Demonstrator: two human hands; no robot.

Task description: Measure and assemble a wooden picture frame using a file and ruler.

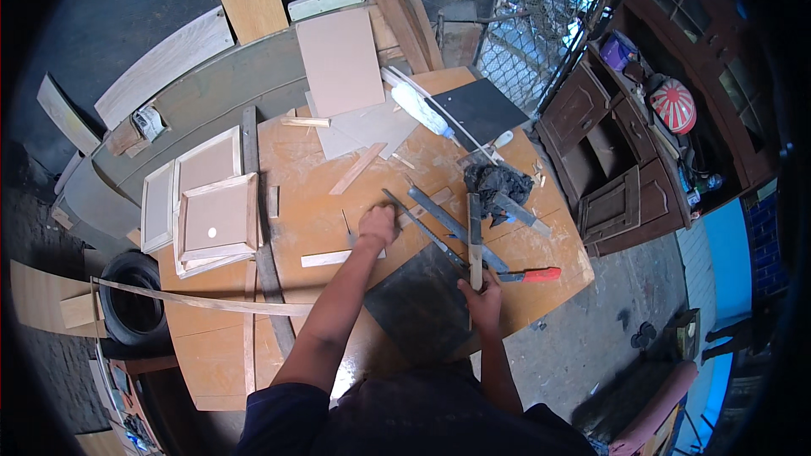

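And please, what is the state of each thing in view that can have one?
Left hand: curled, contents unclear
Right hand: closed on a narrow strip
White bottle: lying on its side
Black plastic: crumpled
Red-handled tool: lying flat
Framed panels: overlapping
Brown cabinet: partly open

No words, numbers or signs can be read in the workshop scene. At right, a round red-and-white object [672, 105] by a dark brown cabinet [629, 131] displays a ray pattern. On the far side of the table [296, 165], any print on a white bottle [420, 110] is too small to make out.
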